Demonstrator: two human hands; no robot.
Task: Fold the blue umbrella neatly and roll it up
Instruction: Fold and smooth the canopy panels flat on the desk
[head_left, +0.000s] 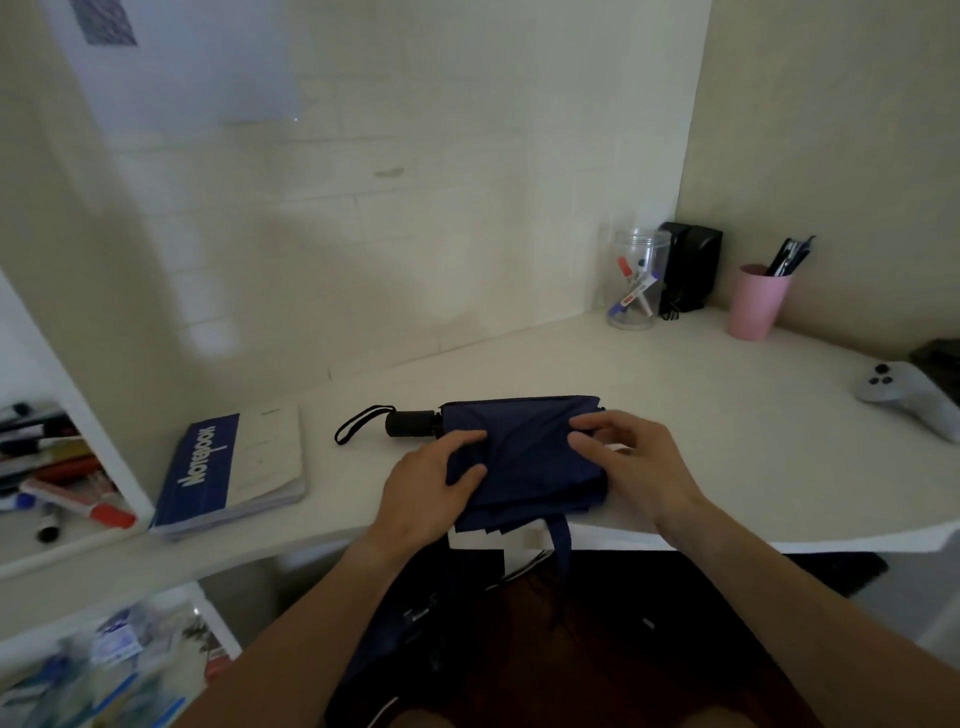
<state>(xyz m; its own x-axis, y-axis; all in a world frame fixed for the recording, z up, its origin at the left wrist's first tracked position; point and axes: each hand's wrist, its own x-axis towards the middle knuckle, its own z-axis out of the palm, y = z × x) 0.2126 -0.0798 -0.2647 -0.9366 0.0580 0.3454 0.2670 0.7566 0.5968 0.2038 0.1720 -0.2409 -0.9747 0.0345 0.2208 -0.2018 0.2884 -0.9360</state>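
The blue umbrella (524, 452) lies collapsed on the white desk (701, 395), near its front edge, with the canopy cloth folded flat. Its black handle (411, 423) and wrist loop point left. A blue strap hangs over the desk edge. My left hand (431, 480) pinches the cloth at the canopy's left side, thumb on top. My right hand (631, 460) pinches the cloth at the right side with its fingertips.
A blue and white notebook (228, 467) lies to the left. At the back right stand a clear jar of markers (636, 280), a black box (688, 265) and a pink cup with pens (756, 301). A white controller (909, 397) rests at far right. Shelves with markers are on the left.
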